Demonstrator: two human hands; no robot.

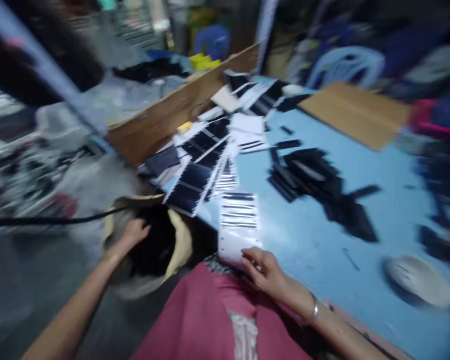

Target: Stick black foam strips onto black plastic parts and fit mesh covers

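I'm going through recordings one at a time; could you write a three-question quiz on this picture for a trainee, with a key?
1. True or false: the left hand is lying flat on the blue tabletop.
2. Which of these are the fingers of the right hand at?
A) the brown board
B) the white sheet with black strips
C) the light blue plastic chair
3. Fill in the blank: the silver-coloured bangle is on the ____ wrist.

Key:
1. False; it is at the opening of the cream-rimmed container.
2. B
3. right
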